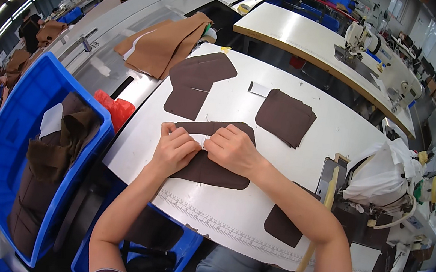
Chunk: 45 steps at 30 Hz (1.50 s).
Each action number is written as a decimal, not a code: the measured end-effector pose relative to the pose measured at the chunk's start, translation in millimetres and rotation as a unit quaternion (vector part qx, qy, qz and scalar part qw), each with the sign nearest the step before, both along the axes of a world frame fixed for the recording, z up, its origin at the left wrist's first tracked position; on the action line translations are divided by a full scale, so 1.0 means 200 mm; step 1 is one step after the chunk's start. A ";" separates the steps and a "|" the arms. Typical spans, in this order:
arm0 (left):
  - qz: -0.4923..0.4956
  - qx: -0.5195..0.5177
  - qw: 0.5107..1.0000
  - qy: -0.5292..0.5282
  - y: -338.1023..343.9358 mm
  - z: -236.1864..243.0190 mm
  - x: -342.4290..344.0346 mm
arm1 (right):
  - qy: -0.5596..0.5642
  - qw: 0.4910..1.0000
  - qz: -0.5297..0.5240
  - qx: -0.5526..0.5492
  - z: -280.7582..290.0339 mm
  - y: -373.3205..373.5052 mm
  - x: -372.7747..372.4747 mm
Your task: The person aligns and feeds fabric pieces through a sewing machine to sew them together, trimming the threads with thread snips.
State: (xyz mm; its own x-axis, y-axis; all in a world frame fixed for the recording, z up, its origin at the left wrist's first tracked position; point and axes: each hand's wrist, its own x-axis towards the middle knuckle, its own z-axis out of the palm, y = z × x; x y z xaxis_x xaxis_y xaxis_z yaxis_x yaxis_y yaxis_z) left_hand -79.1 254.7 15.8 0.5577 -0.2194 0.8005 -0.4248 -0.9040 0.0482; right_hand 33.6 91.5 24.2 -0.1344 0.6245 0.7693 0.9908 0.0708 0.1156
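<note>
Both hands meet over a dark brown fabric piece (pixel 213 174) lying on the white sewing table (pixel 140 139). My left hand (pixel 175 149) pinches it from the left, fingers curled. Close beside it, my right hand (pixel 233 149) also grips the cloth with bent fingers. A pale patch shows between the fingertips; whether it is a strip or the tabletop I cannot tell. Beyond my hands lie dark brown cut pieces (pixel 204 71), partly overlapping. To their right sits a neat stack of brown pieces (pixel 285 117). Another brown piece (pixel 282 227) is partly under my right forearm.
A sewing machine (pixel 414 211), partly draped with white cloth (pixel 381 171), stands at the right. The blue bin (pixel 2 162) at left holds brown fabric. Near it are a red plastic bag (pixel 115 110) and lighter brown cloth (pixel 161 43). A printed ruler (pixel 206 221) follows the front edge.
</note>
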 end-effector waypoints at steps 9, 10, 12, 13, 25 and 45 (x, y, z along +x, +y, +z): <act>0.007 0.002 1.000 0.002 0.01 0.00 -0.01 | 0.048 0.998 0.041 -0.004 -0.01 0.00 0.02; 0.007 0.002 1.000 0.002 0.01 0.00 0.00 | 0.048 0.998 0.041 -0.004 -0.01 0.00 0.03; 0.008 0.001 1.000 0.000 0.01 0.00 0.00 | -0.004 0.999 0.033 -0.027 0.00 0.00 0.04; 0.009 0.001 1.000 0.001 0.01 0.00 0.00 | -0.003 0.999 0.034 -0.027 0.00 0.00 0.04; -0.020 -0.001 1.000 -0.018 -0.02 0.01 -0.01 | -0.020 1.000 0.010 0.012 -0.02 -0.03 -0.02; 0.055 -0.087 0.994 0.041 0.02 0.02 0.01 | 0.398 0.905 -0.076 -0.127 0.10 -0.10 0.02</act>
State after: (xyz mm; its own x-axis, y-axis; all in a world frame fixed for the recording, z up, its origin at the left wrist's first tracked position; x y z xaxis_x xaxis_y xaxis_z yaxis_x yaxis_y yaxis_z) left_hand -77.8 258.1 20.1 0.6349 -0.0156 0.7725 -0.3130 -0.9193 0.2386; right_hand 37.1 72.4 44.6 0.5016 0.7594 0.4143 0.7539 -0.1489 -0.6399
